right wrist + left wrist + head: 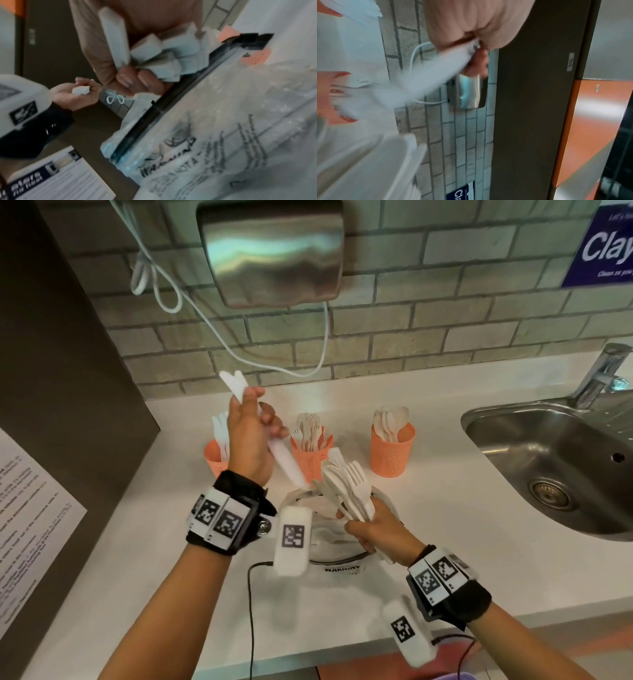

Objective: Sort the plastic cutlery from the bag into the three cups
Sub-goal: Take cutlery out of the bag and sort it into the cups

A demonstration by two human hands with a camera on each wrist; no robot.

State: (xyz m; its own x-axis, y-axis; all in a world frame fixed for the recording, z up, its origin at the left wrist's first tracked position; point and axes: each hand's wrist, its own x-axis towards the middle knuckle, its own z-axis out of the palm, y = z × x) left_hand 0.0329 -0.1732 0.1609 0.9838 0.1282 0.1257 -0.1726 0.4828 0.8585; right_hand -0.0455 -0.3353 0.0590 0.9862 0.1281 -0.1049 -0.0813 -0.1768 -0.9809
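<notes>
Cutlery is split between both hands right now: the left hand point(248, 436) has its fingers curled round a couple of white knives point(274, 446), raised above the left cup point(215, 457), while the right hand point(371, 529) clenches a mixed bundle point(346, 487) of forks and spoons just over the open bag point(329, 542). That bundle fans out wide at the top, and the grip is low on the handles, so I reckon a piece could slide free and drop onto the counter point(445, 525) or back into the bag.

Left cup already holds knives, the middle cup point(311, 455) holds forks, the right cup point(393, 451) spoons. All three look light and perforated, standing close together; a knife coming in at a slant could catch a rim and tip the left one, I'd say, or nudge the fork cup beside it. The knives sit crossed in the fingers, so one may lag on release.

The sink point(548, 467) lies well off to the right, and a cable point(253, 611) trails by the bag, near enough for a wrist to snag.
</notes>
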